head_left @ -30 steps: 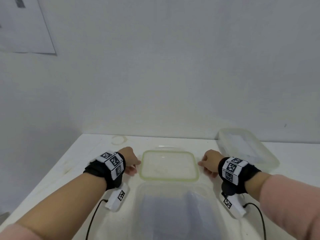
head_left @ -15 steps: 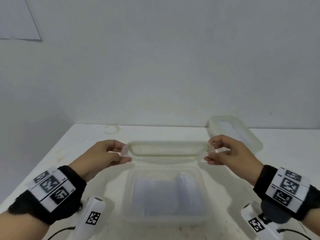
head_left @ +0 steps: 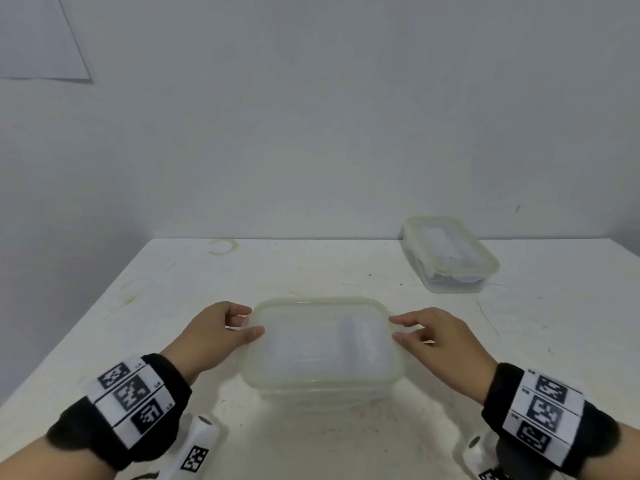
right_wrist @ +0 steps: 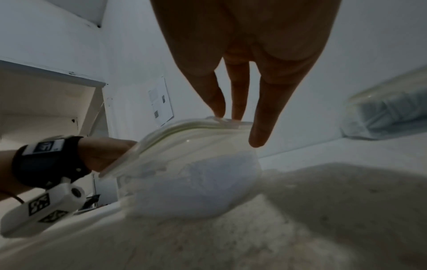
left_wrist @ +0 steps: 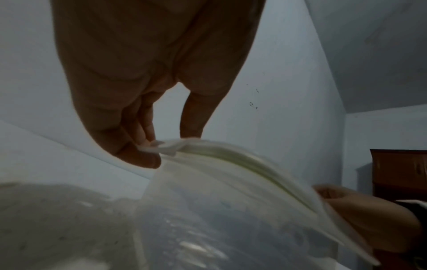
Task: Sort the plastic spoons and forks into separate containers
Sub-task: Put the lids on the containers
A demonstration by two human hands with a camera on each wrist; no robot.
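My wrist views show both hands (head_left: 221, 336) (head_left: 438, 337) pinching the translucent lid (head_left: 320, 341); head view adds a second lidded container (head_left: 450, 254) beyond.

Bare hands: left hand (head_left: 214, 336), right hand (head_left: 441, 342). Black fabric wristband (head_left: 114, 410) on left wrist, wrapped by a white strip carrying three black-and-white square markers. Matching black wristband (head_left: 550, 417) on right wrist, same white strip, three markers. White camera unit (head_left: 194, 448) slung under left wrist, square marker on its side, round lens at the end. Similar white unit (head_left: 479, 457) under right wrist, partly cut off.
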